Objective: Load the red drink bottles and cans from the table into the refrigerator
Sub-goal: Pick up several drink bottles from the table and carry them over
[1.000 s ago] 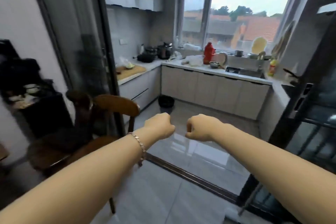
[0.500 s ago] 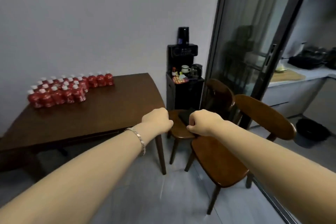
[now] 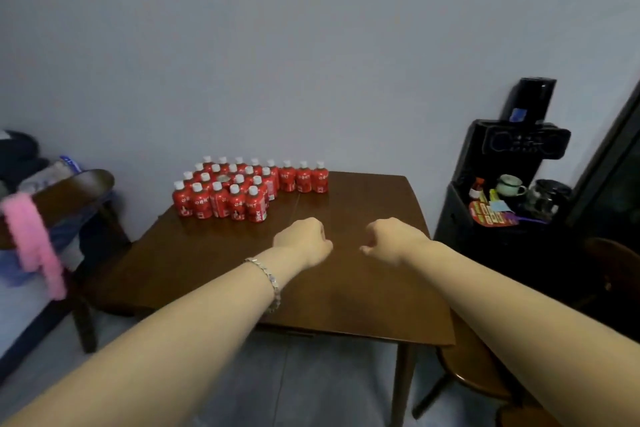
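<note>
Several red drink bottles (image 3: 242, 189) with white caps stand packed together at the far left of a dark wooden table (image 3: 363, 295), against the wall. One can top (image 3: 222, 179) shows among them. My left hand (image 3: 303, 241) and my right hand (image 3: 393, 239) hover side by side above the middle of the table, a short way in front of the bottles. Both are curled into fists and hold nothing. No refrigerator is in view.
A black cabinet (image 3: 498, 211) with a water dispenser, cups and packets stands right of the table. A wooden chair (image 3: 474, 374) is tucked at the table's near right corner. Another chair (image 3: 69, 194) with a pink cloth (image 3: 34, 243) over it stands at left.
The view has swung left from the kitchen doorway to face the table. The bottles are now closer and straight ahead. Both hands stay fisted and held out in front.
</note>
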The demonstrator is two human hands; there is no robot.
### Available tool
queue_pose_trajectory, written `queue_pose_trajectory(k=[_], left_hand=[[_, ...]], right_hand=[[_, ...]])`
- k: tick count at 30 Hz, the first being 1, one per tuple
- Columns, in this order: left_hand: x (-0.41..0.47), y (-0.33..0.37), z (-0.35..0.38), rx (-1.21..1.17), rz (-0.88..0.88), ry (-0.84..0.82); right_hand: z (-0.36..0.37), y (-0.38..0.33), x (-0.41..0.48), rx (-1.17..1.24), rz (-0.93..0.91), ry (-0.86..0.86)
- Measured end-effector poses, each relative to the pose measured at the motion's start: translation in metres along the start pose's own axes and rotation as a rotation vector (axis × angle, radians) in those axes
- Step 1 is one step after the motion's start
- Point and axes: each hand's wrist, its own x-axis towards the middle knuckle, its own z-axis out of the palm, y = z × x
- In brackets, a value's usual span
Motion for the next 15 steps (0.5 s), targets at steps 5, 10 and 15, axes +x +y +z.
queue_pose_trajectory(k=[5,10,15], left_hand=[[0.100,-0.045,-0.015,-0.063,-0.071,0.019],[0.203,-0.094,-0.015,-0.070,-0.075,0.019],[0.303,-0.132,-0.012,-0.092,-0.009,-0.013]], right_hand=[[-0.003,-0.009,0.123,0.021,-0.018,-0.066],[0.014,-0.019,0.231,-0.070,-0.016,-0.124],[0.039,-0.025,0.321,-0.005,0.025,-0.125]])
